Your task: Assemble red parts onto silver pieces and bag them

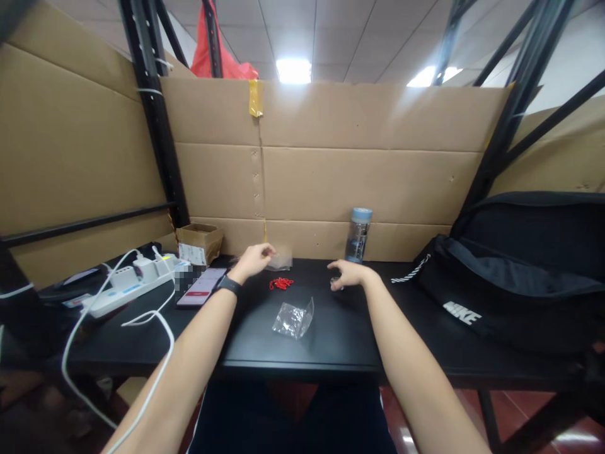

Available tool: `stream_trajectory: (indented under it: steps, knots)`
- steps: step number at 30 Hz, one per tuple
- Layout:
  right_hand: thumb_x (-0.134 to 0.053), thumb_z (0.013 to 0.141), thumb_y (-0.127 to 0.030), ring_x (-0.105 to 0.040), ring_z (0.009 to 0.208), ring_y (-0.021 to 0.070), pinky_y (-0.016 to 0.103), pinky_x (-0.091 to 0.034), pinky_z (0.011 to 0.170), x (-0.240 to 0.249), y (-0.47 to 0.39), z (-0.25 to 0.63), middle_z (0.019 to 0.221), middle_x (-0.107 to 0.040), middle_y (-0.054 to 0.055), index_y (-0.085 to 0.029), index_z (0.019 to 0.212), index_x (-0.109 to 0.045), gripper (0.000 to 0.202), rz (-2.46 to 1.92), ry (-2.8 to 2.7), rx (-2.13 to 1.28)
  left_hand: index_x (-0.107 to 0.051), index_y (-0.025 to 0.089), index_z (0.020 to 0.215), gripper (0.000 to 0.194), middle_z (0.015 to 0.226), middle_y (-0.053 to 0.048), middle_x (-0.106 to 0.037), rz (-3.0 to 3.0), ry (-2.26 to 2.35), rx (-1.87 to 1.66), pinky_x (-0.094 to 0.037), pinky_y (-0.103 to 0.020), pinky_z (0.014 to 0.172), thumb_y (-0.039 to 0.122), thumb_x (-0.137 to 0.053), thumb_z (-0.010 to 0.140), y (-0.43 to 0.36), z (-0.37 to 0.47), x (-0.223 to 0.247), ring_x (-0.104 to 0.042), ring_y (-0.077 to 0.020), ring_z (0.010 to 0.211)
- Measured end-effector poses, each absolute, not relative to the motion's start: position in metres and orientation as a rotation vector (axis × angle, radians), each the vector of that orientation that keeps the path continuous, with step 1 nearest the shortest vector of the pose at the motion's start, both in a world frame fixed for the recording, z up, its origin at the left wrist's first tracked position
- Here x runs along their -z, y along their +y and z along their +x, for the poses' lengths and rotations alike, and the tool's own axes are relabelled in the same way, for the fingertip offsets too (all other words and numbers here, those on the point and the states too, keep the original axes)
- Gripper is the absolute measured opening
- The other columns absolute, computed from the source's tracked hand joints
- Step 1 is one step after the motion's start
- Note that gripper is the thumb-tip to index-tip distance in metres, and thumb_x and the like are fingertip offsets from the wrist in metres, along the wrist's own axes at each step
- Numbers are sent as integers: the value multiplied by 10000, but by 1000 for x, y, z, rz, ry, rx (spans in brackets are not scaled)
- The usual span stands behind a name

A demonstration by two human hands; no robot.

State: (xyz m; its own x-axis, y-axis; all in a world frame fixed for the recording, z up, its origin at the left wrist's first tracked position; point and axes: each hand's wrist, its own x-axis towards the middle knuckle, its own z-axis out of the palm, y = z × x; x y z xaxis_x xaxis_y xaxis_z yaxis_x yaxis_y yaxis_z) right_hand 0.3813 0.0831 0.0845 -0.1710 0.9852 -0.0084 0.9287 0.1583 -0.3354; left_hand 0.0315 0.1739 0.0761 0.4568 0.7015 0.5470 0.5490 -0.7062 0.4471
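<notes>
My left hand (254, 260), with a dark band on its wrist, is over the back of the black table. Its fingers are loosely bent, and I make out nothing between them. Just beside its fingertips lies a clear plastic bag (282, 262). To the right, my right hand (350, 273) has thumb and fingers apart, close above a small shiny piece (334, 281) too small to name. Between both hands rests a bunch of red cord (282, 284). Nearer to me is a crinkled clear plastic bag (292, 320) with one side standing up.
A bottle with a blue lid (361, 234) stands against the cardboard wall (312, 183). On the left are a phone (202, 287), a white power strip (135, 284) with cables, and a small cardboard box (200, 239). A black bag (510, 284) fills the right side.
</notes>
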Motion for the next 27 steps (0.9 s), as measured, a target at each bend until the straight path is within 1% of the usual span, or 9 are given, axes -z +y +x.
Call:
stream_trajectory:
  steps: [1, 3, 6, 10, 13, 16, 21, 24, 27]
  knots:
    - [-905, 548, -326, -638, 1214, 317, 344, -481, 1043, -75, 84, 388, 1409, -612, 164, -140, 1368, -630, 884, -1872, -2228, -389, -720, 181, 989, 250, 967, -73, -763, 2502, 1111, -1083, -521, -329, 847, 289, -558, 832, 181, 32, -64, -703, -222, 903]
    - [-879, 605, -339, -633, 1230, 312, 347, -462, 1075, -60, 81, 398, 1380, -638, 161, -133, 1350, -646, 807, -1855, -2202, -392, -720, 192, 1005, 273, 927, -61, -766, 2507, 1117, -968, -523, -329, 830, 318, -577, 810, 188, 29, -42, -707, -223, 860]
    - [-844, 679, -381, -661, 1186, 285, 330, -491, 1030, -52, 76, 403, 1371, -653, 136, -160, 1359, -641, 743, -1816, -2132, -417, -713, 205, 950, 275, 914, -50, -766, 2489, 994, -753, -521, -313, 837, 414, -615, 800, 187, 21, -21, -711, -219, 873]
    - [-831, 708, -368, -708, 1075, 256, 304, -510, 970, -52, 77, 396, 1210, -744, 112, -157, 1263, -705, 607, -1807, -2110, -458, -704, 191, 978, 395, 886, -54, -761, 2387, 1020, -654, -524, -315, 815, 500, -692, 732, 187, 15, -16, -711, -227, 853]
    - [-834, 695, -325, -719, 1024, 253, 305, -515, 935, -50, 79, 390, 1122, -771, 96, -167, 1175, -748, 513, -1811, -2095, -423, -747, 202, 982, 421, 931, -59, -761, 2433, 1028, -631, -515, -320, 844, 494, -736, 678, 185, 15, -19, -706, -238, 894]
    - [-827, 687, -280, -720, 980, 239, 297, -517, 900, -48, 79, 390, 1086, -777, 80, -173, 1143, -756, 474, -1816, -2096, -402, -777, 227, 932, 366, 905, -43, -765, 2463, 1038, -622, -510, -309, 827, 480, -737, 671, 182, 14, -22, -703, -232, 866]
    - [-827, 677, -253, -713, 938, 222, 286, -518, 868, -47, 79, 396, 1055, -779, 67, -176, 1128, -755, 463, -1814, -2089, -408, -769, 230, 815, 282, 850, -40, -771, 2454, 1111, -623, -515, -291, 778, 467, -724, 668, 180, 8, -26, -704, -226, 818]
    - [-828, 686, -260, -713, 923, 207, 271, -518, 853, -46, 79, 399, 1054, -779, 64, -174, 1128, -750, 457, -1808, -2077, -421, -772, 231, 841, 283, 865, -43, -775, 2452, 1119, -628, -519, -298, 795, 453, -701, 682, 179, 5, -28, -708, -231, 832]
    - [-835, 682, -279, -710, 883, 200, 265, -518, 813, -46, 79, 401, 1026, -776, 70, -157, 1127, -747, 469, -1820, -2058, -411, -789, 238, 923, 326, 958, -45, -785, 2476, 1058, -589, -519, -304, 864, 412, -706, 661, 179, 2, -29, -712, -242, 913]
